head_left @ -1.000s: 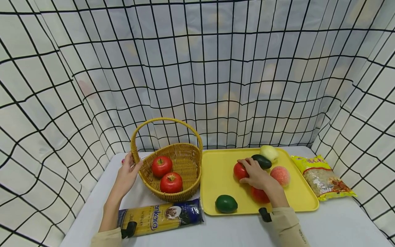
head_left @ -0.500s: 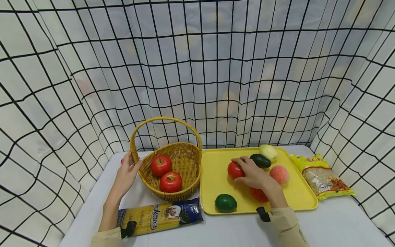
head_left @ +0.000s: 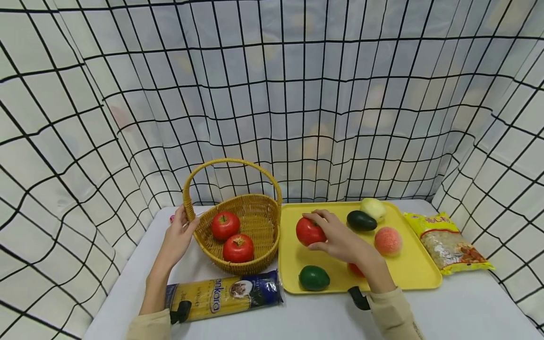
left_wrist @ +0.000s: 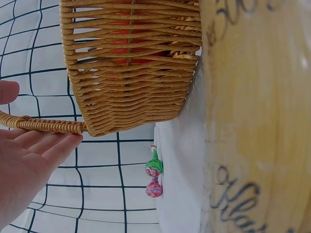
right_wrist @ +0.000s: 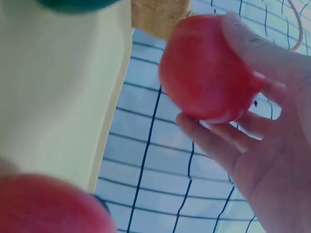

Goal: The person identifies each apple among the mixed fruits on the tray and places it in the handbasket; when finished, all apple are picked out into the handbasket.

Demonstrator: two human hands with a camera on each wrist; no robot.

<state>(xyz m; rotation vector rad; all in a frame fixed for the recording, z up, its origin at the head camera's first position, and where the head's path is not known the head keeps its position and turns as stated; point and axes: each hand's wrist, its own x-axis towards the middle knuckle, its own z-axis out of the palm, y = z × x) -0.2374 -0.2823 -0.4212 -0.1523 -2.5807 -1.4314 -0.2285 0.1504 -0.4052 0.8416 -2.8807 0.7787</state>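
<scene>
Hold the red fruit (head_left: pixel 309 231) pinched firmly in the right hand (head_left: pixel 340 238), clear of the tray (head_left: pixel 292 257), steadying the basket handle (head_left: pixel 229 160) lightly with the straight-fingered left hand (head_left: pixel 176 240).

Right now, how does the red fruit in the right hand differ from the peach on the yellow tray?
The red fruit is deep red and smooth, while the peach is paler and pinkish, with a grainy-looking skin. The right hand holds the red fruit above the tray; the peach rests on the tray, with no hand on it. Both are roundish and look similar in size.
</scene>
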